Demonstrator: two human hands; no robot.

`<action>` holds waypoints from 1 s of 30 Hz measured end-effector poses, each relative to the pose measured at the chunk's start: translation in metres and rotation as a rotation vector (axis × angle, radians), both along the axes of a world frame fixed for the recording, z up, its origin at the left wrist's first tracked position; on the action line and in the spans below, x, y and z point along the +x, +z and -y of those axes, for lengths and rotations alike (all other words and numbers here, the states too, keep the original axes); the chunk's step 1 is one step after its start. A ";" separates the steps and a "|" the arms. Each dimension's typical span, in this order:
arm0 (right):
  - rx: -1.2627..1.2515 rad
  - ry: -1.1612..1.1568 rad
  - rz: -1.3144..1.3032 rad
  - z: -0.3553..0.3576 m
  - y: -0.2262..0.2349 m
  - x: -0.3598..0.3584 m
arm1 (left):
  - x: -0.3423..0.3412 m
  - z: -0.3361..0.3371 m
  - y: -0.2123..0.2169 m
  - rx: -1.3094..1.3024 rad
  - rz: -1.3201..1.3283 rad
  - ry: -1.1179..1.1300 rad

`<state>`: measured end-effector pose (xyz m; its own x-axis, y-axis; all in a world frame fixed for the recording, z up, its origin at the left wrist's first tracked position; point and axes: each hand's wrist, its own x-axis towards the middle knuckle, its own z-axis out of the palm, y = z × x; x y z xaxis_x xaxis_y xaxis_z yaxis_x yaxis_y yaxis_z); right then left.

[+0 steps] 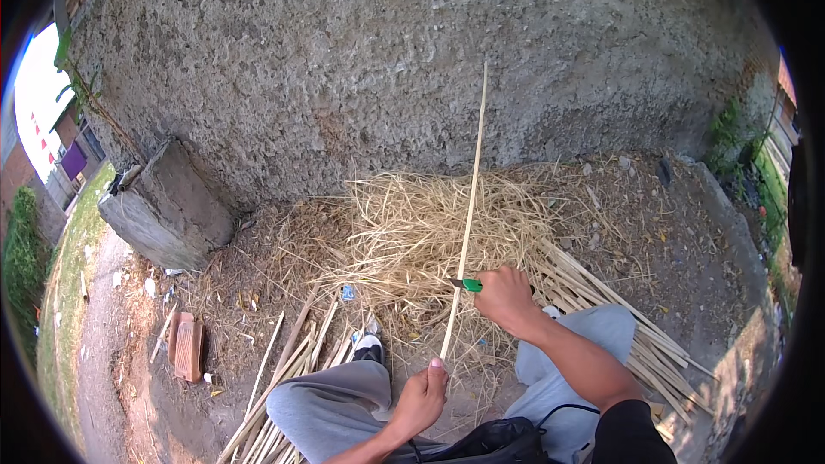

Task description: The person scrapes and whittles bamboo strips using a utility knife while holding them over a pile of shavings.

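- Long pale strip [471, 198]: slants up and away from between the person's knees, far end seen against the wall; near end hidden in the fist.
- Left hand [420, 399]: grip closed round the strip's lower end, thumb uppermost; most fingers out of sight.
- Knife [472, 285]: green-handled, dark blade crossing the strip; whether the edge bites cannot be told.
- Right hand [507, 299]: grip clenched on the knife handle, much of which the fingers cover.
- Shavings [412, 232]: tangled heap beyond the hands, single curls hard to separate.
- Right-hand strips [657, 348]: loose bundle, partly behind the right leg [614, 326].
- Left-hand strips [273, 408]: partly behind the left leg [322, 404], cut off by the lower rim.
- Wall [344, 77]: rough, grey, top out of frame.
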<state>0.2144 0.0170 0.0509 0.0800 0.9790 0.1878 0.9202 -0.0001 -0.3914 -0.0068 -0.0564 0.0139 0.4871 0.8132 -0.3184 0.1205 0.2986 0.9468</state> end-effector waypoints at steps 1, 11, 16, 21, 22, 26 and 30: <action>0.001 -0.001 -0.002 -0.001 -0.002 0.000 | 0.000 0.002 -0.005 0.001 -0.002 -0.001; 0.143 -0.087 0.161 -0.030 -0.018 0.003 | -0.003 0.003 0.017 0.304 -0.407 -0.032; 0.185 -0.228 0.209 -0.067 -0.037 0.044 | 0.002 0.009 0.013 0.217 -0.334 -0.075; 0.115 -0.208 0.208 -0.073 -0.028 0.033 | -0.010 0.012 0.021 0.047 -0.205 -0.050; 0.120 -0.202 0.206 -0.070 -0.021 0.029 | -0.012 0.011 0.023 0.105 -0.256 -0.049; 0.107 -0.198 0.165 -0.053 -0.010 0.030 | -0.020 0.013 0.081 0.164 -0.476 -0.222; 0.131 -0.157 0.128 -0.038 0.000 0.020 | -0.031 0.027 0.099 0.393 -0.274 -0.022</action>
<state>0.2344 0.0552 0.0507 0.1968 0.9230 0.3308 0.9550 -0.1041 -0.2778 -0.0382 -0.0839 0.1129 0.4468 0.8880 -0.1082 0.3836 -0.0809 0.9199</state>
